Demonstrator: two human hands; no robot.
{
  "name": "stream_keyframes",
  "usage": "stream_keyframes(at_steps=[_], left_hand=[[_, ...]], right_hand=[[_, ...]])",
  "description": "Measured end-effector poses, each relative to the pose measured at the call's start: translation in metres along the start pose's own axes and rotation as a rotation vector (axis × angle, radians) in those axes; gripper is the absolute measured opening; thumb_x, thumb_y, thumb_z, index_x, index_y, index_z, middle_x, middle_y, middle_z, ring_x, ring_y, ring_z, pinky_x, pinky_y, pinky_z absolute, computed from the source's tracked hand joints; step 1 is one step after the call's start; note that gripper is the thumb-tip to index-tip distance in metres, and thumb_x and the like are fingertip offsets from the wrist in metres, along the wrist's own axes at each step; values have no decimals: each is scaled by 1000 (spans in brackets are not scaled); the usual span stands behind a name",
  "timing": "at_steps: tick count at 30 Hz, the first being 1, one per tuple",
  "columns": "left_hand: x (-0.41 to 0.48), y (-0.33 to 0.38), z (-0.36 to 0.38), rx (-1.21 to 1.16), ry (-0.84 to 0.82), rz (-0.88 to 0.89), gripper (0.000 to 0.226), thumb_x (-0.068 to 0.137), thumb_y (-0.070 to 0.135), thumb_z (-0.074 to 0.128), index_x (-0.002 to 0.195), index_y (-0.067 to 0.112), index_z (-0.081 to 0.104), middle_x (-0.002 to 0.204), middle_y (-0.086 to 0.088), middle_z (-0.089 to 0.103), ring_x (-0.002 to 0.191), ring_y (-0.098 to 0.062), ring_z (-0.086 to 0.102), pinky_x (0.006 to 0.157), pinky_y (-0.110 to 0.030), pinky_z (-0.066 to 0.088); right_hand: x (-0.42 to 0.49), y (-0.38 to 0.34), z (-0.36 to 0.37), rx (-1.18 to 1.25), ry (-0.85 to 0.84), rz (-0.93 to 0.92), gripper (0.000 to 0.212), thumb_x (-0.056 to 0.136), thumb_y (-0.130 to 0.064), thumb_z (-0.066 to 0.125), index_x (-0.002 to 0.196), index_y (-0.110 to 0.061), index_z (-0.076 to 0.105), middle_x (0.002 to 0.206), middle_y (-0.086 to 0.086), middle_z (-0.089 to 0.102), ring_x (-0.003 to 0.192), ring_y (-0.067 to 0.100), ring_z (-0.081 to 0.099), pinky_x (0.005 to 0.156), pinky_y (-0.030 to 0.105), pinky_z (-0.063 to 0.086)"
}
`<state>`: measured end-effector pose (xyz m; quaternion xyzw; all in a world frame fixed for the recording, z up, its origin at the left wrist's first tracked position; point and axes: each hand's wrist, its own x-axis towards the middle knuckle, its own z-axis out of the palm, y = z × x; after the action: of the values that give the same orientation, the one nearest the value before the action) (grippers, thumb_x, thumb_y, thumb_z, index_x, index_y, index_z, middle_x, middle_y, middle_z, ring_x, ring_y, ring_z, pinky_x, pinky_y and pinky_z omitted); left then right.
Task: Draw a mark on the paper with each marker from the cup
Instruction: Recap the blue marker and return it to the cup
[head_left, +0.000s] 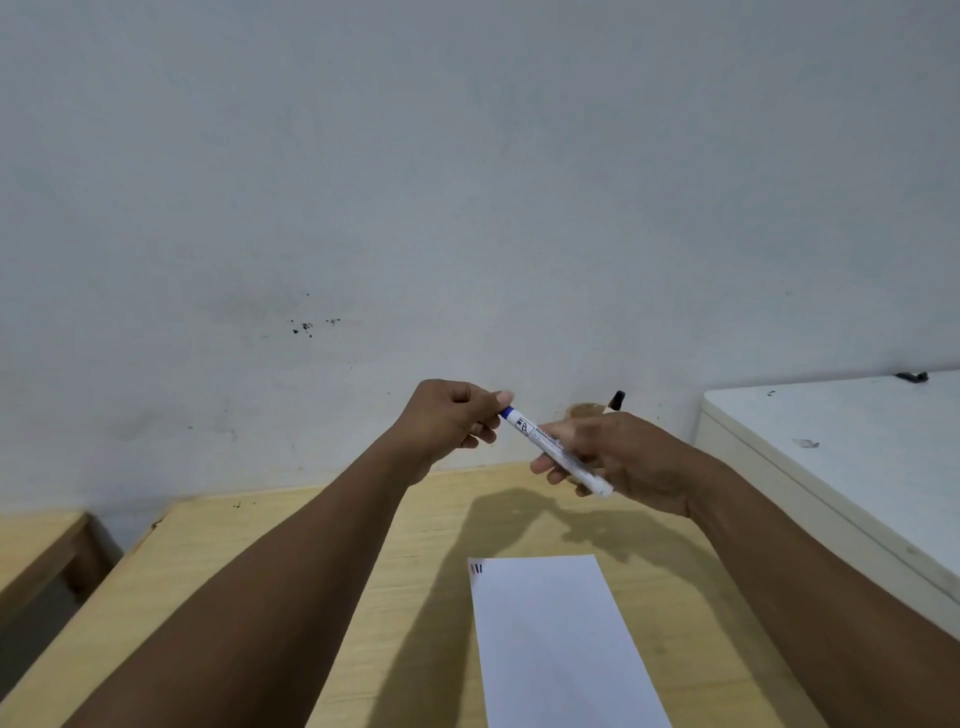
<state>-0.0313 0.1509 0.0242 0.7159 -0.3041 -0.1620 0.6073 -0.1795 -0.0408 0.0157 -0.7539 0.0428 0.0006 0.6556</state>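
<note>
A white marker with a blue end (556, 452) is held up above the wooden table (332, 545), slanting down to the right. My right hand (618, 457) grips its barrel. My left hand (457, 415) pinches the blue end, probably the cap. A white sheet of paper (561, 644) lies on the table below, with three short marks, one red and two dark (476, 568), at its top left corner. Behind my right hand the rim of a brownish cup (584, 410) shows, with a black-capped marker (615, 400) sticking out of it.
A pale grey wall rises right behind the table. A white cabinet top (841, 457) stands at the right, with a small dark object (911, 376) at its far edge. A second wooden table (36, 545) sits at the left.
</note>
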Motion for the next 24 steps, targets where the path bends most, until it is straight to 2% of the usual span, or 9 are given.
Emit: stream_keyframes(at_steps=[2,5,7,9,12,16,18,24], left_hand=[[3,6,10,95,-23,39,38,86,31,80,93,-7,76,72,-2,71,64,-14,67,63,-25,49],[7,9,29,196,-39,104,33,83,31,84,88,-1,77,70,2,73,63,-13,67,54,-16,47],[10,8,39,212,-36,130,31,82,31,84,88,2,78,71,0,74,62,-14,67,53,-14,46],[13,9,45,214,-34,139,28,82,31,84,89,5,78,72,0,74,62,-14,67,54,-15,45],[16,9,53,189,-35,129,31,83,37,83,100,12,77,78,-1,78,66,-13,71,57,-15,47],[23,-3,58,192,-4,101,33,85,41,79,108,18,74,90,-9,80,71,-12,76,67,-29,54],[29,-12,59,217,0,83,30,86,39,78,108,18,74,96,-15,77,70,-10,75,68,-30,53],[48,-27,69,261,-7,37,30,89,35,76,113,16,73,99,-12,77,69,-12,71,65,-25,51]], right_hand=[[3,1,-1,-242,75,-15,27,86,-23,76,109,-9,76,102,18,79,84,21,64,78,38,45],[11,5,0,-507,209,-76,11,78,-21,84,82,-15,76,79,7,70,69,20,58,69,36,48],[16,10,-4,-646,316,-122,19,76,-21,84,71,-27,68,77,-3,67,64,15,59,66,31,50],[19,15,-8,-737,436,-169,22,76,-19,81,71,-32,65,76,-7,68,67,12,62,68,29,49],[24,23,-19,-792,607,-238,5,78,-23,75,82,-25,73,78,-7,73,76,17,68,74,38,55],[33,25,-38,-705,793,-278,9,79,-27,76,86,-22,71,80,-5,75,80,18,71,77,41,58],[40,25,-47,-648,873,-265,11,80,-25,74,89,-19,71,81,-4,75,85,20,72,80,42,57],[67,31,-59,-615,943,-152,12,81,-24,71,92,-23,68,79,-9,71,88,26,69,91,47,50]])
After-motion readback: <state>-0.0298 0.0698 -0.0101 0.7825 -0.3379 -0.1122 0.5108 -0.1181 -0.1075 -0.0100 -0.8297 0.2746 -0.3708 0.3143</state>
